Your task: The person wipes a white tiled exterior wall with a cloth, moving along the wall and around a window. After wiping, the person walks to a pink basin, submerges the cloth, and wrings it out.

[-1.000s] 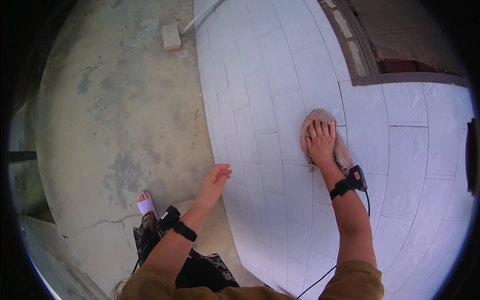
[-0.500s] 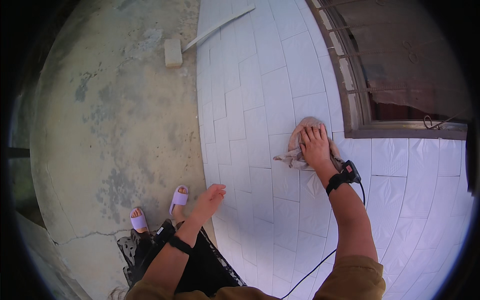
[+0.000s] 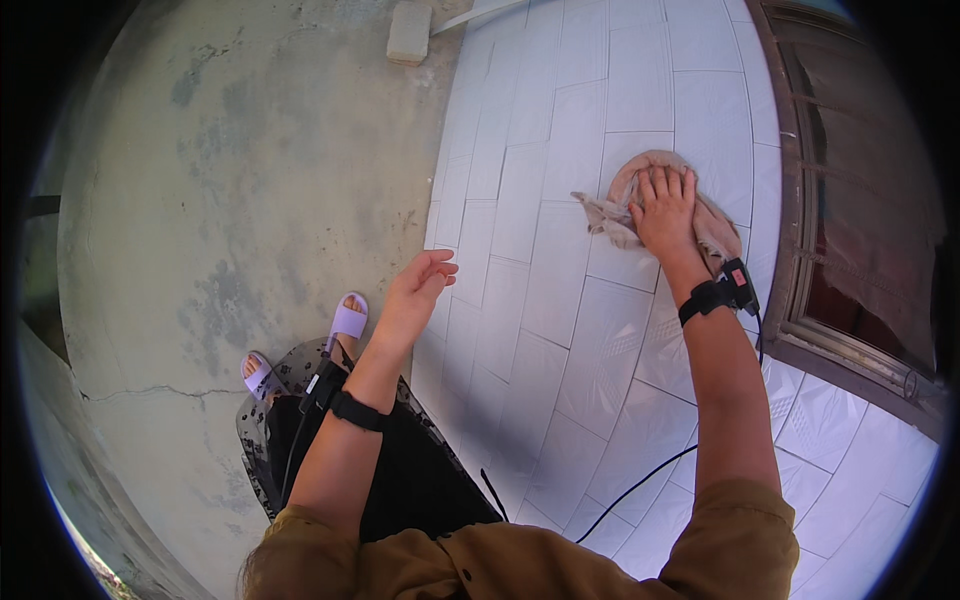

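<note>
My right hand (image 3: 668, 215) lies flat with its fingers stretched out on a crumpled pinkish-beige cloth (image 3: 612, 218), pressing it against the white tiled wall (image 3: 560, 330). One corner of the cloth sticks out to the left of the hand, and more of it bunches beneath the palm and wrist. Off the wall's near left side, my left hand (image 3: 415, 300) hangs in the air with loosely bent fingers, slightly apart, and nothing in them. Dark straps with small devices circle both forearms.
A barred, brown-framed window (image 3: 850, 220) sits to the right of the cloth. On the stained concrete floor (image 3: 200, 220), a pale block (image 3: 409, 33) lies at the wall's foot beside a whitish strip (image 3: 480, 13). A black cable (image 3: 640, 483) trails from my right wrist. Lilac slippers (image 3: 348, 318) are on my feet.
My right hand and the cloth have slid farther along the wall, away from the window's lower corner. My left hand has risen a little. The whole view has shifted and turned.
</note>
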A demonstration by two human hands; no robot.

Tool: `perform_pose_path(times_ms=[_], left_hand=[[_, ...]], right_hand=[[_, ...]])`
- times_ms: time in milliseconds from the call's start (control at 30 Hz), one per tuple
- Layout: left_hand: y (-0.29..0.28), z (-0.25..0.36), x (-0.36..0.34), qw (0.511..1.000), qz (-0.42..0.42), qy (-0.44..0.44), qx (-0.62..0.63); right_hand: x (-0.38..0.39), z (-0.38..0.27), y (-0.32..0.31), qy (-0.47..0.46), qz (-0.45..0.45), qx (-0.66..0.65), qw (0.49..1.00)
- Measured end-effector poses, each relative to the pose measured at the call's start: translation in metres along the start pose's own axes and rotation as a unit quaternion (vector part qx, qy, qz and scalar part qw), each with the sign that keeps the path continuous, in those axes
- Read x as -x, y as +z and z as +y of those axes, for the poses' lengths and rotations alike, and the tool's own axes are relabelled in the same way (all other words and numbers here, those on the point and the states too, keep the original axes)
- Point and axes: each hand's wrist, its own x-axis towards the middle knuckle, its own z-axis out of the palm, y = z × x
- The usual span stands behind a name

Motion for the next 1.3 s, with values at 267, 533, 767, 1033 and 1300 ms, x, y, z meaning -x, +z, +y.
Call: perform_pose_path(times_ms=[267, 533, 767, 1033, 1300], left_hand=[[-0.069, -0.029, 0.052, 0.996, 0.024, -0.039, -0.078], [-0.093, -0.081, 0.061, 0.994, 0.002, -0.074, -0.079], [-0.151, -0.118, 0.017, 0.992, 0.090, -0.066, -0.054], [-0.188, -0.138, 0.007, 0.963, 0.057, -0.170, -0.202], [-0.195, -0.211, -0.052, 0.966, 0.081, -0.176, -0.170]], right_hand=[[0.327, -0.244, -0.022, -0.307, -0.452, -0.189, 0.816], [0.010, -0.105, 0.047, 0.030, -0.148, -0.176, 0.973], [-0.018, -0.204, 0.072, -0.091, -0.108, 0.051, 0.989], [0.292, -0.443, 0.064, -0.359, -0.457, -0.279, 0.764], [-0.086, -0.391, 0.190, -0.249, -0.231, 0.039, 0.940]])
